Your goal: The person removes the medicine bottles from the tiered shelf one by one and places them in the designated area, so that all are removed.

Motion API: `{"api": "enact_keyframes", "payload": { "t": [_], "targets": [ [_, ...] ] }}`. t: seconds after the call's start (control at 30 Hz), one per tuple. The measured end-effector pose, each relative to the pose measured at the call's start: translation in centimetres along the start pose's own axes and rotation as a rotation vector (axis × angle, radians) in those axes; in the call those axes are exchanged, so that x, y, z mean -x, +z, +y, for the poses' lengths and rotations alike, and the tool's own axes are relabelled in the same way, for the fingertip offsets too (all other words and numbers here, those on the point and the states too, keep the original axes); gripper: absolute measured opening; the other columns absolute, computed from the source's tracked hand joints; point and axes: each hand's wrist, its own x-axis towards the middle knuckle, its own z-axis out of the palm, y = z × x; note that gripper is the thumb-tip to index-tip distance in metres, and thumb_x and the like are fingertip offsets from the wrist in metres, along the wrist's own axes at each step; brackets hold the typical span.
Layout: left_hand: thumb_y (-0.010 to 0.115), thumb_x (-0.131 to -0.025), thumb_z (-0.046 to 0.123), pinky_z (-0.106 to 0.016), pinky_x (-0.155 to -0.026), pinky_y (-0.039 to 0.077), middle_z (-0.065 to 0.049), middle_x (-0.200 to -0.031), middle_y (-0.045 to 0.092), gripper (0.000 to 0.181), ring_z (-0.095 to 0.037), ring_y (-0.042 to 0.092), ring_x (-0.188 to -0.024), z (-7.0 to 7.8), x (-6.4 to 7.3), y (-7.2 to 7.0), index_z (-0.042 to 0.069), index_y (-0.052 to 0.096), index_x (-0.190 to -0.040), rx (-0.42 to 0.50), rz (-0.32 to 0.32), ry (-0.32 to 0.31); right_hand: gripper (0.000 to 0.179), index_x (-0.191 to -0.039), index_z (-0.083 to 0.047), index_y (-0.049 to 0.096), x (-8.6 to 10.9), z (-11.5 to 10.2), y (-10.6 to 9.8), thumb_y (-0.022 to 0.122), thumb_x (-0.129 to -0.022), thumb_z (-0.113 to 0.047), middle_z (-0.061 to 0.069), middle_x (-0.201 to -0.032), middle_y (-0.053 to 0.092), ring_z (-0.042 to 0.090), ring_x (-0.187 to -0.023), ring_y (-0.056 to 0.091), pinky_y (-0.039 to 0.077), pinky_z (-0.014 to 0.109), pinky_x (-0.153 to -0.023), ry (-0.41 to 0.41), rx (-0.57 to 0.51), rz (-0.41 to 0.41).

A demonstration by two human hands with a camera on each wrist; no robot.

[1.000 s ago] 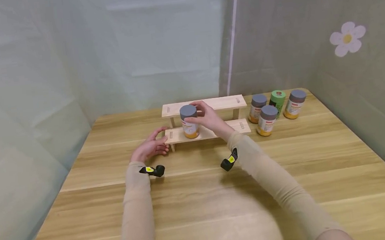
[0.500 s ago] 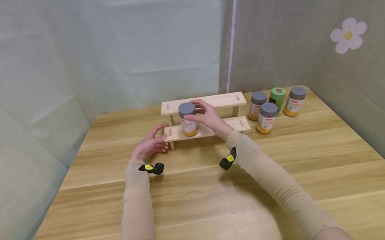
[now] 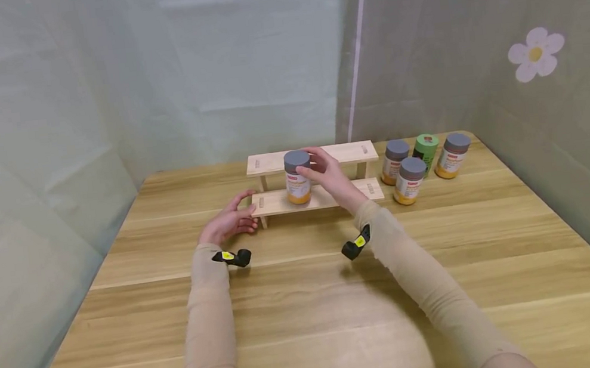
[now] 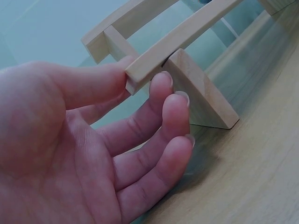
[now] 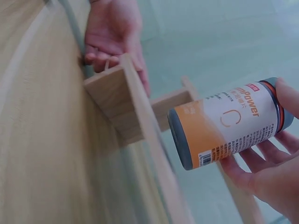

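My right hand (image 3: pixel 333 179) grips a supplement bottle (image 3: pixel 298 188) with a grey cap, white label and orange base, thumb and fingers near its cap. In the right wrist view the bottle (image 5: pixel 229 121) is held clear of the lower board (image 5: pixel 152 126). A two-tier wooden stand (image 3: pixel 329 197) stands under and behind it. At the stand's left end my left hand (image 3: pixel 230 219) holds the lower board. The left wrist view shows the left thumb (image 4: pixel 100 84) against the board's end (image 4: pixel 140 72), with curled fingers below, near the leg (image 4: pixel 203 91).
Right of the stand, on the wooden table (image 3: pixel 308 308), are three similar grey-capped bottles: one in front (image 3: pixel 410 181), one behind (image 3: pixel 394 162), one far right (image 3: pixel 452 156). A green-capped container (image 3: pixel 425 150) stands among them. Hanging cloth (image 3: pixel 240 70) encloses the table.
The bottle in my right hand has moved slightly right along the lower board in the last half second. My left hand has kept its place at the stand's end.
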Motion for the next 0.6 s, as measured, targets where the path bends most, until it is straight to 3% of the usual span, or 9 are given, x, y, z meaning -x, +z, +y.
{"api": "enact_keyframes", "payload": {
  "t": [0.33,0.6],
  "targets": [
    [0.044,-0.104,0.022,-0.025,-0.072,0.054,0.001,-0.082,0.057,0.058,-0.01,0.062,-0.072,-0.1,0.0,-0.2,0.024,0.014,-0.154,-0.005,0.001,0.01,0.048,-0.144,-0.009,0.041,0.8,-2.1,-3.0,0.055,-0.098,-0.011,0.019,-0.14,0.049,0.025,-0.123,0.05,0.04,0.042,-0.106,-0.049,0.012,0.003],
    [0.045,-0.103,0.025,-0.025,-0.072,0.054,0.001,-0.083,0.057,0.06,-0.01,0.062,-0.072,-0.2,0.0,-0.2,0.025,0.014,-0.154,-0.01,-0.001,-0.003,0.048,-0.142,-0.014,0.045,1.8,-3.1,-5.7,0.059,-0.096,-0.016,0.015,-0.137,0.053,0.021,-0.119,0.054,0.041,0.04,-0.103,-0.074,0.071,0.036]
  ]
}}
